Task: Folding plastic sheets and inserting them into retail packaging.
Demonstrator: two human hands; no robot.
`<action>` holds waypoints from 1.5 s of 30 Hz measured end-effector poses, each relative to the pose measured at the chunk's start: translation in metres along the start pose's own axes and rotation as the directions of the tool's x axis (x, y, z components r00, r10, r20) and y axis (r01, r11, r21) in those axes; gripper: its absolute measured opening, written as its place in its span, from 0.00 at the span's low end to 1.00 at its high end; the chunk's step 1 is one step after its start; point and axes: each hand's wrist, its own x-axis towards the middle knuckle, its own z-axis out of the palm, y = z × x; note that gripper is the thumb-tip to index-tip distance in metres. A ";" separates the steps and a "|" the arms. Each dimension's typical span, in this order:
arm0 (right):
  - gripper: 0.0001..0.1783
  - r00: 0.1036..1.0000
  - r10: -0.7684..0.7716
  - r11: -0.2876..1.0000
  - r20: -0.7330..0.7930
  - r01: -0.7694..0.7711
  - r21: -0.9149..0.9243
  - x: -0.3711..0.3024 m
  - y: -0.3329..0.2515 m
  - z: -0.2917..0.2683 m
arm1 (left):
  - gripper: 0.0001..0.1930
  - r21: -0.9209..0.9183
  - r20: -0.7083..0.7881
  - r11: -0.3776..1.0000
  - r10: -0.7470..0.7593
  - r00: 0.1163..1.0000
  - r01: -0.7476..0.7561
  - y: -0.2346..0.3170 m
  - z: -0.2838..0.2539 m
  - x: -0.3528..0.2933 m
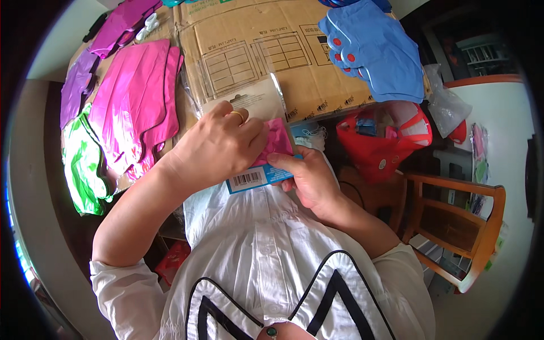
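In front of my chest, my right hand (311, 175) grips a flat packet with its thumb on top. The packet has a blue card (249, 180) with a barcode at its lower end and folded shiny pink fabric (277, 139) above it. A clear plastic sleeve (258, 93) with a hang hole reaches past the far side of the packet. My left hand (221, 141), a ring on one finger, lies over the packet's left part. Its fingers are curled against the pink fabric, and the fingertips are partly hidden.
A cardboard-covered table (249, 51) lies ahead. Shiny pink pieces (133, 96), green ones (82, 161) and purple ones (79, 85) are stacked at left. Blue pieces with red dots (377, 51) overhang the right edge, above a red bag (379, 147). A wooden chair (493, 226) stands at right.
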 end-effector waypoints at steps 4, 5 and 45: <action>0.12 1.000 -0.027 1.000 0.011 0.027 0.007 0.003 0.005 -0.003 | 0.20 -0.086 0.003 0.994 -0.073 0.997 0.073 0.000 -0.007 -0.008; 0.12 0.999 -0.029 1.000 0.019 0.029 0.002 0.002 0.005 -0.003 | 0.21 -0.104 0.018 0.990 -0.094 0.995 0.096 0.000 -0.009 -0.010; 0.11 0.156 -0.451 -0.629 0.879 0.643 -0.437 0.005 -0.028 0.003 | 0.21 -0.275 0.626 -0.833 -0.534 0.568 -0.480 0.068 0.037 -0.034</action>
